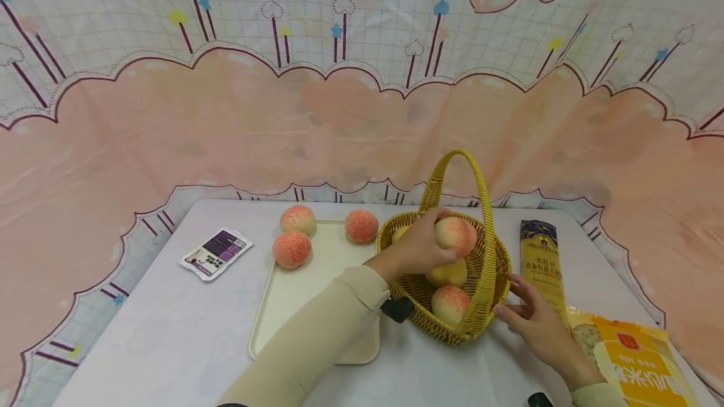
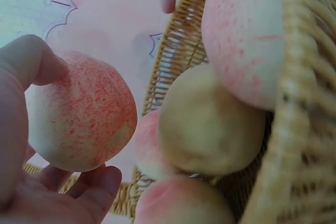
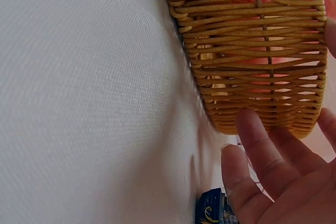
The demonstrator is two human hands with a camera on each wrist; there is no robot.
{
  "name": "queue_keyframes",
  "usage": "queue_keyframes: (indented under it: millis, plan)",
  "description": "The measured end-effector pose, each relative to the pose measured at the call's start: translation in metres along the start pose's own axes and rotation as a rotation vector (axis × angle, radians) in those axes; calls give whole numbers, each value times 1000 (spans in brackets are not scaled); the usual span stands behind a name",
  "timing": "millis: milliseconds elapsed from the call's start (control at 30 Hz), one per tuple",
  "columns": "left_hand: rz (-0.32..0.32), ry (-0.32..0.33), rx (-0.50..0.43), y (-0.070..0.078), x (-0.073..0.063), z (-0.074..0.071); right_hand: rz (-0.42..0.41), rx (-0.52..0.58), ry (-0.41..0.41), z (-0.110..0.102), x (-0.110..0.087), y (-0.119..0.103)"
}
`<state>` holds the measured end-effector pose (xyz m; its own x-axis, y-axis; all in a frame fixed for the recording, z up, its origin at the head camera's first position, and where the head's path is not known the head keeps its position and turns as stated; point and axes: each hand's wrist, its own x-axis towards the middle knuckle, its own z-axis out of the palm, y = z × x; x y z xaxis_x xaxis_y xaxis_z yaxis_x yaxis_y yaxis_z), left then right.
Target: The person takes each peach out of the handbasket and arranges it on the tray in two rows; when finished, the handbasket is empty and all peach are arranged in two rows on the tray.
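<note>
Head view looks down; close wrist views share the basket (image 3: 252, 59).

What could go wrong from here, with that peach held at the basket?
The peach in the left hand might catch the handle, which looks close in the head view. Dropped onto the fruit already inside, it could roll. The right hand touches the basket, so a push might shift it.

White bench (image 1: 153, 338) carries, left to right: packet (image 1: 217, 254), tray (image 1: 334, 275), basket (image 1: 434, 328), spaghetti pack (image 1: 542, 259), and, near right, yellow bag (image 1: 639, 357).
</note>
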<state>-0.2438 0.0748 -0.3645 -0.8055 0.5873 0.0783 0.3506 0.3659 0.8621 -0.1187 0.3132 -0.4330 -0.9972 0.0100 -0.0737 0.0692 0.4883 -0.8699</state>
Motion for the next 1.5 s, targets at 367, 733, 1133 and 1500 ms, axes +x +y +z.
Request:
queue_keyframes:
  millis: [367,733,1133,1500]
  plan:
    - [86,63,94,-14,-23,-32,39,2,-12,-1,0,-1]
    - [44,113,-101,-25,-53,-55,45,2,-10,0,0,-3]
    - [35,269,-82,-57,-77,-80,27,-3,-2,0,0,-3]
    - [-35,392,-80,-82,-94,-94,37,-8,-7,0,0,-3]
